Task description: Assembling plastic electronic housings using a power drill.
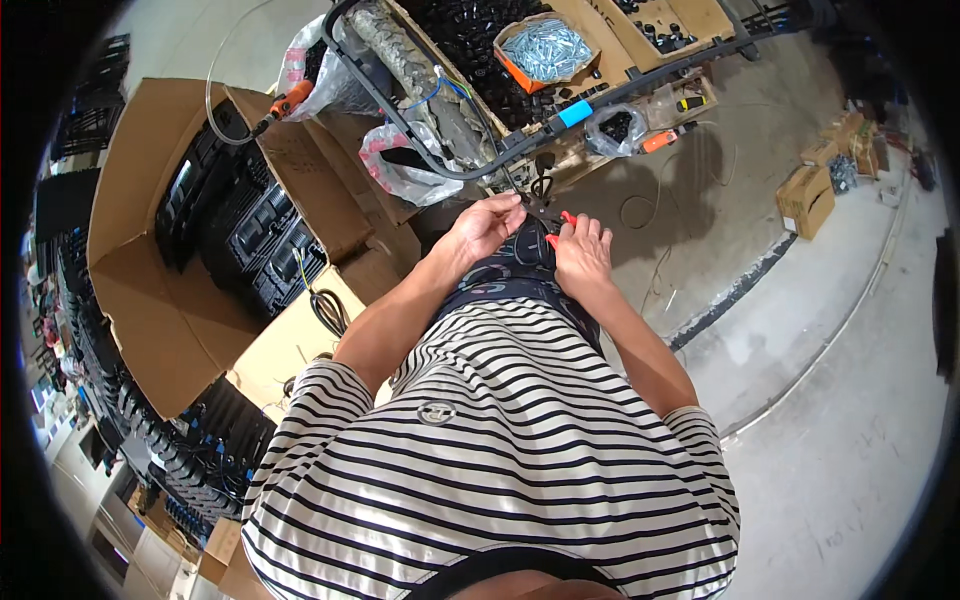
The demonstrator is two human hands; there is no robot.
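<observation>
Red-handled pliers [568, 217], held in front of the person's waist, just beyond the hem of the striped shirt [490, 400]. The right hand [584, 254] has its fingers curled and clamped on the red handles, which stand apart; the dark head of the tool points toward the left hand. The left hand [484, 228] is raised just beside this head, its thumb and fingertips close together at a thin dark part; whether they clamp it cannot be told.

To the left lies a coiled black cable [328, 309] against a pale board, and beside it a large open carton [135, 300] containing black ribbed plastic parts [265, 250]. Ahead of the hands, a clear plastic bag [395, 180] with pink markings hangs below the dark tubular frame [478, 170]. The frame bears a band of blue tape [575, 113] and runs along the near edge of a worktable.

Beyond the frame, an orange-sided box [511, 76] holds silver metal fasteners [546, 50], next to a mass of small black parts [450, 38]. Farther off to the right, a closed cardboard box [806, 202] stands on the grey floor [800, 340].
</observation>
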